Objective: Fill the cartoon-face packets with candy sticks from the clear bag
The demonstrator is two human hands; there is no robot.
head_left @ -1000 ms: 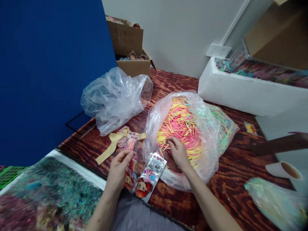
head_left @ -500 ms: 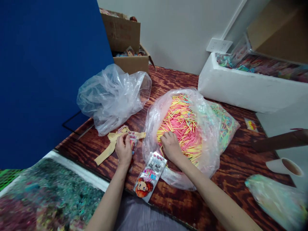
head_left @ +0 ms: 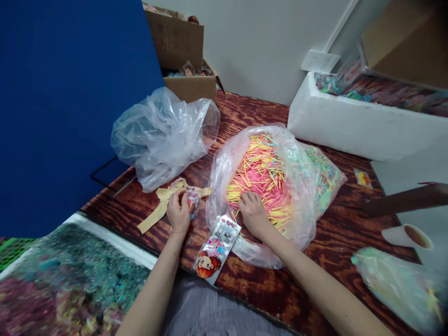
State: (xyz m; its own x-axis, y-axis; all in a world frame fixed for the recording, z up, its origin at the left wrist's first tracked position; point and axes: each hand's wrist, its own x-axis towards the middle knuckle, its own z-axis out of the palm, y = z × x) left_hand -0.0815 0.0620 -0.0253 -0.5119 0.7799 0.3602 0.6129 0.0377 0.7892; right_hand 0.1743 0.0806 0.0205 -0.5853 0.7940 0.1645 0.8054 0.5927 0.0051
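Note:
My left hand [head_left: 178,213] is closed, its thumb and fingers pinched at the edge of a small clear printed packet [head_left: 192,201] with coloured sticks in it. Under and beside that hand lies a pale yellow strip of material [head_left: 154,217]. My right hand [head_left: 255,214] curls its fingers at the near left side of a heap of thin pink, yellow and green sticks [head_left: 262,168]; its fingertips are hidden. The sticks fill an open clear plastic bag [head_left: 219,175]. Between my hands, a silver packet [head_left: 217,248] with a cartoon girl lies flat.
A crumpled clear bag [head_left: 171,140] lies at the back left, before cardboard boxes [head_left: 189,87]. A white foam box [head_left: 364,123] stands at the back right. On the right are a paper cup [head_left: 399,234] and a filled plastic bag [head_left: 392,284]. A blue panel [head_left: 70,116] rises at left.
My right hand has shifted slightly right along the sticks. My left hand stays by the small packet. The whole view has moved a little.

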